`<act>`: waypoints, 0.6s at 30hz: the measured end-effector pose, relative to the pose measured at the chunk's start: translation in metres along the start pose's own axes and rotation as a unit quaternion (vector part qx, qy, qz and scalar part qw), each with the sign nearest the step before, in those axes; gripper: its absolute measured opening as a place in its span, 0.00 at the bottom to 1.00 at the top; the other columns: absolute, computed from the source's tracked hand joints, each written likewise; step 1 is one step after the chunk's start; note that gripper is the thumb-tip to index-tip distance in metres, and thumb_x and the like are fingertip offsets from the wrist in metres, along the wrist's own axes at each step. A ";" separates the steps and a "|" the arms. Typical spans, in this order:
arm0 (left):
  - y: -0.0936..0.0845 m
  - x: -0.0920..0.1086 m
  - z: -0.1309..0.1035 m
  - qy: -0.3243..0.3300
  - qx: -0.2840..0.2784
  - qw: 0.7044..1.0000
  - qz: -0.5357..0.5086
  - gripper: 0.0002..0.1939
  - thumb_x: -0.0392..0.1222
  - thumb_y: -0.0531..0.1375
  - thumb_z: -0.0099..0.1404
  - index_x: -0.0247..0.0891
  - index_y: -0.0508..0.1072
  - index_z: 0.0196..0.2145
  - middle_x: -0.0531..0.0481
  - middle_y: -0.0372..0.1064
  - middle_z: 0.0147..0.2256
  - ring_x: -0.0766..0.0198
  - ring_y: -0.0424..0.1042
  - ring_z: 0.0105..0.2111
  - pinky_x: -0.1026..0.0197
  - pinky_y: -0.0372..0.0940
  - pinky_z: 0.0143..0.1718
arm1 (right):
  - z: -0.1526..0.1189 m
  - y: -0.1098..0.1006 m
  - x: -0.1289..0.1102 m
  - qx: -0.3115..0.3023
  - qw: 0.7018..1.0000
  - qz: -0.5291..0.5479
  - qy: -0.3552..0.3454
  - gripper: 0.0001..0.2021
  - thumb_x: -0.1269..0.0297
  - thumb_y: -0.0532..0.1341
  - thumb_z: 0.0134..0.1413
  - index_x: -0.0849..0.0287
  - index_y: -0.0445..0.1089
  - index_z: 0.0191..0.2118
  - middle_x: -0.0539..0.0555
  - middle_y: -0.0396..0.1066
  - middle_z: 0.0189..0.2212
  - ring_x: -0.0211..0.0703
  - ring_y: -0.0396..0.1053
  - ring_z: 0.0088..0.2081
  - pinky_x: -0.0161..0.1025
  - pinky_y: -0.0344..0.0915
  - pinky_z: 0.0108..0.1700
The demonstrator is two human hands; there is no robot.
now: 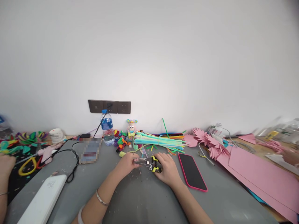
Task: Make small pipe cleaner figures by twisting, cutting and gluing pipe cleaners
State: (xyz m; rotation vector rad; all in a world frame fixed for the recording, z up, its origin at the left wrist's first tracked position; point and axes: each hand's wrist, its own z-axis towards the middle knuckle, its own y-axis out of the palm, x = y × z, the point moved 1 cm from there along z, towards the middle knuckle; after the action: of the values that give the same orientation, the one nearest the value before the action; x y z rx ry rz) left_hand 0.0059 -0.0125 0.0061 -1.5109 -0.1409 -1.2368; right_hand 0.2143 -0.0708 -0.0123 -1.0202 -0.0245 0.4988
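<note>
My right hand [167,169] grips wire pliers [149,163] by their black and yellow handles; the dark jaws point left. The jaw tips reach the fingers of my left hand [127,164]. My left hand is closed, and what it pinches at the jaws is hidden or too small to make out. A fuzzy yellow-green piece [122,154] shows just behind my left hand. Beyond both hands lies a bundle of pastel pipe cleaners [158,141], with short bits scattered in front of it.
A red-cased phone [192,172] lies right of my right hand. Leftward are a white power strip [43,199], black cable [76,163] and water bottle [107,129]. A small figurine [131,128] stands behind. Pink paper [263,177] covers the right. Another person's hand [6,168] is at far left.
</note>
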 end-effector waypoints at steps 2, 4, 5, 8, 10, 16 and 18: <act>-0.001 0.000 -0.001 -0.007 -0.006 1.000 -0.003 0.07 0.28 0.58 0.52 0.34 0.74 0.21 0.54 0.67 0.21 0.66 0.65 0.24 0.67 0.53 0.26 | 0.000 0.001 0.000 0.005 1.000 -0.005 0.000 0.12 0.71 0.58 0.40 0.55 0.64 0.36 0.52 0.69 0.30 0.47 0.64 0.32 0.39 0.53 0.35; -0.001 0.000 -0.001 -0.015 -0.013 1.000 -0.016 0.10 0.27 0.55 0.52 0.34 0.76 0.23 0.53 0.70 0.21 0.66 0.66 0.23 0.68 0.53 0.25 | -0.002 0.002 0.000 0.012 1.000 -0.006 0.002 0.11 0.71 0.58 0.39 0.55 0.63 0.34 0.52 0.69 0.28 0.45 0.64 0.30 0.38 0.52 0.33; -0.001 0.001 -0.002 -0.019 -0.016 0.999 -0.022 0.11 0.27 0.54 0.52 0.33 0.77 0.24 0.52 0.71 0.22 0.66 0.67 0.23 0.68 0.54 0.25 | -0.003 0.002 0.000 0.013 1.000 -0.005 0.005 0.11 0.71 0.58 0.39 0.55 0.62 0.33 0.51 0.69 0.27 0.45 0.64 0.29 0.37 0.51 0.32; 0.000 0.003 -0.003 -0.027 -0.014 0.999 -0.030 0.11 0.30 0.54 0.54 0.32 0.78 0.24 0.51 0.72 0.22 0.66 0.67 0.23 0.68 0.54 0.24 | -0.006 0.003 0.000 0.009 1.000 -0.008 0.019 0.08 0.72 0.58 0.38 0.54 0.60 0.29 0.49 0.68 0.24 0.42 0.62 0.25 0.36 0.49 0.29; 0.000 0.004 -0.004 -0.031 -0.013 0.999 -0.027 0.11 0.31 0.55 0.55 0.32 0.78 0.25 0.51 0.72 0.22 0.67 0.65 0.22 0.68 0.54 0.23 | -0.007 0.003 0.000 0.006 1.000 -0.014 0.027 0.08 0.72 0.57 0.39 0.54 0.59 0.28 0.48 0.67 0.23 0.42 0.61 0.24 0.37 0.48 0.28; 0.000 0.001 -0.002 -0.029 -0.009 0.999 -0.010 0.09 0.35 0.57 0.57 0.34 0.78 0.27 0.49 0.78 0.28 0.64 0.72 0.26 0.68 0.58 0.26 | -0.003 -0.001 0.000 0.051 0.998 -0.020 0.030 0.16 0.70 0.59 0.39 0.56 0.62 0.40 0.54 0.68 0.34 0.51 0.64 0.37 0.42 0.56 0.41; 0.000 -0.003 -0.001 -0.023 0.004 1.000 -0.009 0.10 0.40 0.58 0.59 0.34 0.76 0.24 0.49 0.78 0.27 0.64 0.73 0.26 0.68 0.58 0.27 | -0.002 -0.002 0.002 0.068 0.997 -0.012 0.045 0.19 0.70 0.59 0.40 0.56 0.61 0.43 0.55 0.66 0.37 0.54 0.63 0.40 0.46 0.56 0.45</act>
State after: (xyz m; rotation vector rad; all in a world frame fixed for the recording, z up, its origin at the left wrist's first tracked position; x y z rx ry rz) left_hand 0.0040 -0.0123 0.0036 -1.5354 -0.1897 -1.2149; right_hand 0.2171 -0.0724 -0.0119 -0.9072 0.0756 0.4269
